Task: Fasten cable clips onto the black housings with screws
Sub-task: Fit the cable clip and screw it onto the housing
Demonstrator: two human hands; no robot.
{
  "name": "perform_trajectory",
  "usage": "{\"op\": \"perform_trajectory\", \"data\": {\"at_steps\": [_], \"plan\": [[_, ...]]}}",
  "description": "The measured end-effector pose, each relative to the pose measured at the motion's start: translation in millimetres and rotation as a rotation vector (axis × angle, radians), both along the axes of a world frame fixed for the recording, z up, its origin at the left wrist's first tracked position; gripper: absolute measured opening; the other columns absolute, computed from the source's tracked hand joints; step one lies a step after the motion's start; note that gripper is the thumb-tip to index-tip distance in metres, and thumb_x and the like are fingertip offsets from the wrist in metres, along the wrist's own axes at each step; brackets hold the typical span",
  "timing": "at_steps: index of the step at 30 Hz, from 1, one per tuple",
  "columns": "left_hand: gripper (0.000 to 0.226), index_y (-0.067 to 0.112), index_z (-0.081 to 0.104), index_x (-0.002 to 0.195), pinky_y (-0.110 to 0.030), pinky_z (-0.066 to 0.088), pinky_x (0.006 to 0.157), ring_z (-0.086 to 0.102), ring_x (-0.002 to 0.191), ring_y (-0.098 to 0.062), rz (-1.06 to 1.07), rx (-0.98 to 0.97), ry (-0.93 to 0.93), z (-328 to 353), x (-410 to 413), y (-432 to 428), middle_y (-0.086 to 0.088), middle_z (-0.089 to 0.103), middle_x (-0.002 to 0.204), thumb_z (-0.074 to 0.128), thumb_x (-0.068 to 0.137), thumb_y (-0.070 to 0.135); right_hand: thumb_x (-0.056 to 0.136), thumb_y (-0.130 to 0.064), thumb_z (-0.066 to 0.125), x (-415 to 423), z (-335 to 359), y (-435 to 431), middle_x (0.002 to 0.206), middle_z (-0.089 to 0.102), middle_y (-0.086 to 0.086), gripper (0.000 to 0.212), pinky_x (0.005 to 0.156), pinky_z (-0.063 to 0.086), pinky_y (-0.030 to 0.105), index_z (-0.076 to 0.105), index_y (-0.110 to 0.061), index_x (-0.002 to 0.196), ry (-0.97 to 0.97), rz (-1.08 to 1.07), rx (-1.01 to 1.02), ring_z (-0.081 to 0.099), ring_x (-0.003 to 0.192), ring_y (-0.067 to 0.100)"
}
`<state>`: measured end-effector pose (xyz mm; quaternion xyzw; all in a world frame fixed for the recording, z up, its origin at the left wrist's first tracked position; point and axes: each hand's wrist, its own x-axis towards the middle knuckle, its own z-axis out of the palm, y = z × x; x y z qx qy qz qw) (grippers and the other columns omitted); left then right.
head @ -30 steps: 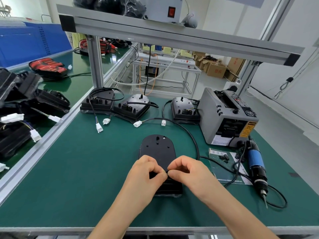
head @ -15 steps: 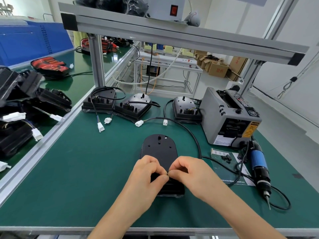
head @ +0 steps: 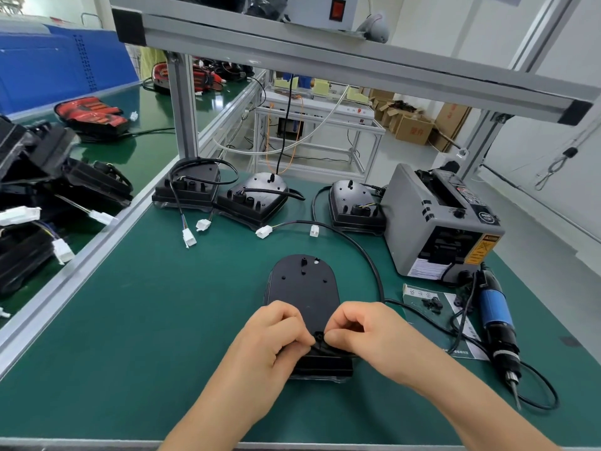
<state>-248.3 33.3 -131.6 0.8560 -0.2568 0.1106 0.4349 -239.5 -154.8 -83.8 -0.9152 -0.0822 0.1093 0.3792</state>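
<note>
A black oval housing (head: 302,288) lies flat on the green mat in front of me, its black cable (head: 367,255) curving off to the right and back. My left hand (head: 270,340) and my right hand (head: 367,336) meet over its near end, fingers curled. Between their fingertips sits a small black cable clip (head: 319,336), pinched from both sides against the housing. A few small black screws (head: 432,302) lie on a paper sheet to the right. The blue electric screwdriver (head: 496,323) lies beside them, tip toward me.
Three more black housings (head: 253,203) with white connectors line the back of the mat. A grey tape dispenser (head: 435,222) stands at the right rear. Other housings are piled on the left bench (head: 39,190). An aluminium frame post (head: 183,105) rises at the back left.
Both hands stay at the housing's near end; their fingertips have parted slightly, so the small clip now shows between them. The view has shifted a little.
</note>
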Motion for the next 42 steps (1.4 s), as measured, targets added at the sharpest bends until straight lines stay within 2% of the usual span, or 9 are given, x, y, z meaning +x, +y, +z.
{"op": "perform_trajectory", "data": {"at_steps": [5,15,19,26,29,32,36,39,42], "plan": [[0.018,0.032,0.061,0.086,-0.004,0.034,0.079,0.048,0.098,0.005,-0.008,0.006,0.025,1.7,2.6,3.5,0.027,0.05,0.109,0.067,0.087,0.015,0.086,-0.023,0.065,-1.9,-3.8,2.8,0.066,0.058,-0.024,0.018,0.061,0.038,0.011,0.061,-0.031,0.071,-0.084,-0.032,-0.009,0.049,0.062,-0.004],[0.015,0.031,0.065,0.086,-0.004,0.033,0.08,0.049,0.101,0.003,-0.022,0.003,0.067,4.0,4.0,6.3,0.026,0.053,0.108,0.067,0.087,0.016,0.087,-0.023,0.065,7.6,-0.1,-1.9,0.062,0.059,-0.022,0.018,0.058,0.036,0.011,0.063,-0.031,0.071,-0.004,0.023,0.016,0.046,0.056,-0.003],[0.009,0.032,0.067,0.088,-0.003,0.032,0.079,0.043,0.103,0.009,-0.024,0.068,0.024,6.1,0.6,6.8,0.03,0.052,0.103,0.065,0.089,0.023,0.087,-0.023,0.066,7.4,-3.1,-1.6,0.064,0.06,-0.021,0.017,0.058,0.037,0.013,0.063,-0.03,0.072,-0.022,0.018,0.004,0.046,0.057,-0.002],[0.009,0.028,0.07,0.086,-0.003,0.031,0.075,0.042,0.091,0.012,-0.051,0.099,0.019,10.9,2.1,7.3,0.022,0.057,0.1,0.063,0.09,0.022,0.083,-0.027,0.068,18.7,5.8,2.0,0.069,0.064,-0.013,0.01,0.065,0.043,0.02,0.066,-0.028,0.074,0.083,0.052,-0.093,0.051,0.062,-0.001],[0.01,0.03,0.069,0.086,-0.003,0.031,0.074,0.043,0.092,0.011,-0.042,0.084,0.029,10.9,2.7,7.3,0.023,0.057,0.1,0.064,0.09,0.022,0.081,-0.03,0.07,31.2,16.9,6.5,0.07,0.063,-0.012,0.011,0.066,0.044,0.021,0.066,-0.029,0.07,0.16,0.112,-0.196,0.052,0.065,0.003],[0.012,0.03,0.069,0.085,-0.004,0.032,0.073,0.045,0.09,0.008,-0.037,0.086,0.031,11.5,3.1,7.0,0.023,0.057,0.098,0.064,0.089,0.02,0.08,-0.035,0.07,45.5,25.9,10.6,0.077,0.063,-0.013,0.01,0.074,0.046,0.025,0.065,-0.029,0.074,0.239,0.197,-0.32,0.055,0.075,0.005],[0.012,0.03,0.068,0.088,-0.009,0.037,0.072,0.05,0.086,0.002,-0.023,0.112,-0.011,12.7,2.1,6.1,0.018,0.057,0.092,0.065,0.087,0.018,0.083,-0.032,0.069,56.3,28.6,13.1,0.077,0.058,-0.014,0.014,0.064,0.043,0.02,0.06,-0.029,0.072,0.329,0.274,-0.352,0.051,0.07,0.006],[0.014,0.031,0.068,0.093,-0.016,0.043,0.065,0.051,0.074,-0.003,-0.021,0.179,-0.101,16.0,1.2,3.7,0.016,0.056,0.083,0.066,0.082,0.023,0.084,-0.027,0.069,59.1,28.1,11.9,0.078,0.058,-0.012,0.015,0.062,0.044,0.018,0.059,-0.029,0.073,0.37,0.283,-0.293,0.051,0.072,0.004],[0.013,0.026,0.071,0.088,-0.026,0.05,0.049,0.056,0.062,-0.012,-0.029,0.239,-0.222,16.8,-0.3,1.3,0.009,0.059,0.078,0.075,0.076,0.023,0.084,-0.024,0.068,61.9,29.1,12.1,0.079,0.058,-0.008,0.013,0.061,0.045,0.017,0.059,-0.026,0.075,0.399,0.299,-0.285,0.051,0.072,0.005]]}}
